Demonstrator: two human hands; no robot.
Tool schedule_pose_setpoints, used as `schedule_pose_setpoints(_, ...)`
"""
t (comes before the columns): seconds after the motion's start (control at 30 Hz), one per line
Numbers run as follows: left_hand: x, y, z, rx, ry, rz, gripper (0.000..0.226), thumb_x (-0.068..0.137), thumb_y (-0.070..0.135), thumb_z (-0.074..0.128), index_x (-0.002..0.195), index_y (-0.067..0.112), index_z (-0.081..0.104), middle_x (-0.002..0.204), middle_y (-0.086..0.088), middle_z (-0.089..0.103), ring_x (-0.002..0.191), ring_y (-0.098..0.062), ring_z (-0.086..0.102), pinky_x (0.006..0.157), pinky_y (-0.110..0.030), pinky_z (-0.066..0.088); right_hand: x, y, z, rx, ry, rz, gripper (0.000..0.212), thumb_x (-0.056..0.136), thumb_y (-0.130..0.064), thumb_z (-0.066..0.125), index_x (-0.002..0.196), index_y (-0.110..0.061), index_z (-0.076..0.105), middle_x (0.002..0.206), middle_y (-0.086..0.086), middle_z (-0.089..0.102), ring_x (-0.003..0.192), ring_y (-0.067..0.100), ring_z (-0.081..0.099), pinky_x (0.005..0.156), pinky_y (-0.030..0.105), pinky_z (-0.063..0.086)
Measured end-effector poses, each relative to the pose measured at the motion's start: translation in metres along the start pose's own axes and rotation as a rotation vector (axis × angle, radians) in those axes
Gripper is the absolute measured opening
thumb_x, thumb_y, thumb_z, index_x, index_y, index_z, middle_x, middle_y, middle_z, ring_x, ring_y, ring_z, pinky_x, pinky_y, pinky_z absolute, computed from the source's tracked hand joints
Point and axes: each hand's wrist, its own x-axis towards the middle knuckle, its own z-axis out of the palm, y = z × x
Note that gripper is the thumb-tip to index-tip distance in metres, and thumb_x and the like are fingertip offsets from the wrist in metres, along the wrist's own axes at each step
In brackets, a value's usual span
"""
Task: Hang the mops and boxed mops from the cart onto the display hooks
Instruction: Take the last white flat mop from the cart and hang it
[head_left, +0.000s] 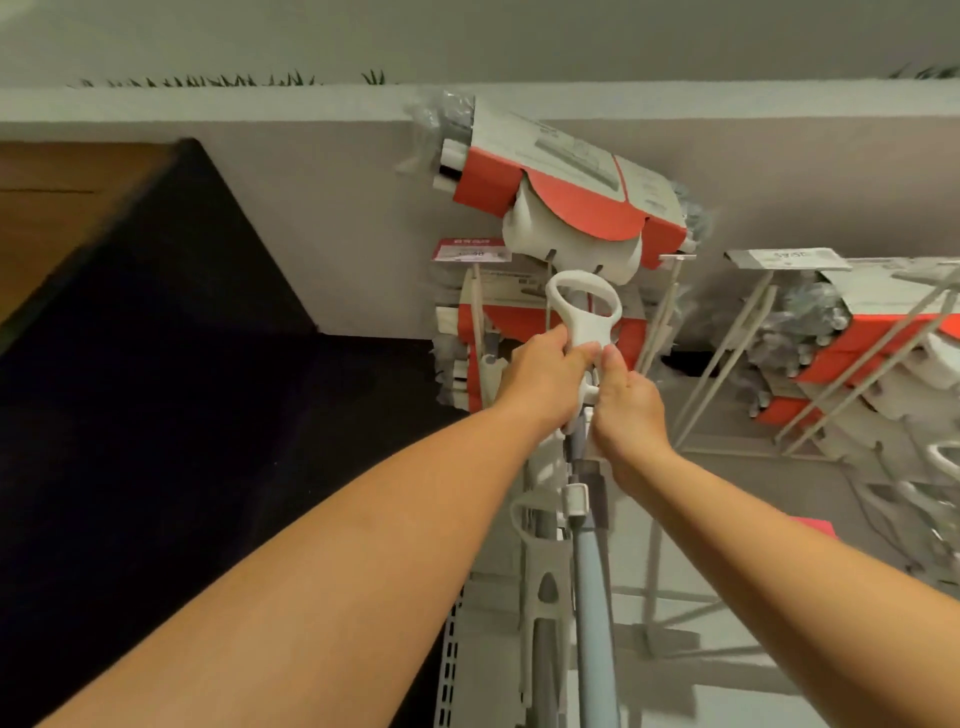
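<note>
Overhead, both hands, left hand (540, 376) and right hand (626, 402), grip the mop's loop handle (584, 306).

Mop handle loop (583, 301) sits between both hands below, boxed mop (566, 179) above, hooks (727, 358) right

- Plain white plastic loop handle (584, 306): unmarked.
- Pale blue-grey metal mop pole (595, 623): white collar at the top, dark grey sleeve beside it.
- Red-and-white cardboard mop box (545, 140), overhead: white face with grey print, red-orange flaps with a curved edge.
- Small red-and-white price tag (470, 249): red band above white.
- Flat black slanted panel (156, 389).
- Brown wooden panel (52, 218).
- Dull grey back wall (337, 234).
</note>
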Motion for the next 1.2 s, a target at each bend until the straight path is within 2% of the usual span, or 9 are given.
schedule_pose_setpoints(0.1,0.013,-0.007,0.005,0.073,-0.033,-0.007,0.027,0.098,0.035,0.047,0.115,0.019,0.062,0.105,-0.006,0.066,0.095,-0.025,0.06,0.081,-0.038,0.047,0.009,0.011,0.006,-0.011,0.023,0.021,0.047,0.102,-0.044,0.028,0.111,-0.014,0.063,0.102,0.006,0.062,0.101,0.024,0.058,0.088,0.038,0.047)
schedule_pose_setpoints(0.23,0.019,-0.031,0.011,0.069,-0.1,-0.048,0.028,0.098,0.034,0.047,0.115,0.018,0.063,0.108,-0.009,0.066,0.099,-0.029,0.061,0.087,-0.041,0.048,0.01,0.031,0.016,-0.142,0.026,0.025,0.052,0.102,-0.044,0.025,0.098,-0.007,0.061,0.082,0.009,0.059,0.083,0.025,0.056,0.072,0.037,0.042)
schedule_pose_setpoints(0.33,0.015,-0.054,0.015,0.022,-0.123,-0.086,0.026,0.098,0.033,0.046,0.111,0.018,0.064,0.106,-0.009,0.065,0.099,-0.027,0.059,0.088,-0.039,0.048,0.006,0.046,0.023,-0.239,0.021,0.006,0.048,0.103,-0.041,0.024,0.095,-0.009,0.06,0.086,0.01,0.058,0.083,0.025,0.054,0.071,0.034,0.038)
schedule_pose_setpoints(0.47,0.012,-0.068,0.018,-0.052,-0.113,-0.073,0.024,0.097,0.033,0.047,0.106,0.019,0.064,0.104,-0.008,0.066,0.099,-0.027,0.059,0.084,-0.036,0.046,0.004,0.054,0.029,-0.247,0.045,0.011,0.045,0.103,-0.04,0.024,0.091,-0.012,0.057,0.075,0.004,0.055,0.075,0.02,0.052,0.068,0.032,0.036)
schedule_pose_setpoints(0.6,-0.004,-0.081,0.025,-0.125,-0.153,-0.1,0.027,0.095,0.035,0.05,0.11,0.017,0.064,0.104,-0.01,0.067,0.097,-0.03,0.062,0.091,-0.047,0.05,-0.013,0.07,0.024,-0.3,0.043,0.009,0.045,0.103,-0.039,0.025,0.086,-0.01,0.055,0.069,-0.001,0.051,0.062,0.009,0.046,0.052,0.028,0.032)
schedule_pose_setpoints(0.73,-0.024,-0.091,0.038,-0.142,-0.195,-0.131,0.026,0.097,0.032,0.049,0.115,0.017,0.061,0.107,-0.01,0.065,0.099,-0.029,0.06,0.091,-0.045,0.049,-0.03,0.082,0.015,-0.347,0.005,0.039,0.05,0.103,-0.041,0.027,0.073,-0.01,0.051,0.065,0.002,0.05,0.057,0.015,0.045,0.049,0.03,0.029)
schedule_pose_setpoints(0.87,-0.03,-0.086,0.039,-0.183,-0.129,-0.133,0.026,0.097,0.033,0.049,0.114,0.017,0.061,0.107,-0.009,0.064,0.099,-0.027,0.06,0.091,-0.044,0.05,-0.028,0.075,0.013,-0.366,0.034,0.062,0.049,0.101,-0.044,0.029,0.082,-0.007,0.055,0.069,-0.001,0.05,0.069,0.021,0.049,0.051,0.03,0.029)
schedule_pose_setpoints(1.07,-0.054,-0.076,0.033,-0.23,-0.079,-0.159,0.027,0.097,0.021,0.052,0.122,0.022,0.062,0.112,-0.008,0.064,0.103,-0.023,0.059,0.089,-0.035,0.049,-0.047,0.069,0.004,-0.284,-0.018,0.137,0.04,0.1,-0.045,0.037,0.097,-0.009,0.054,0.079,0.002,0.056,0.067,0.016,0.05,0.052,0.029,0.034)
schedule_pose_setpoints(1.2,-0.074,-0.066,0.02,-0.181,-0.123,-0.188,0.041,0.093,0.012,0.059,0.131,0.026,0.056,0.097,0.003,0.061,0.094,-0.018,0.061,0.088,-0.039,0.054,-0.058,0.062,-0.007,-0.328,-0.045,0.122,0.032,0.1,-0.035,0.039,0.099,-0.008,0.057,0.092,0.01,0.063,0.085,0.029,0.058,0.072,0.042,0.048)
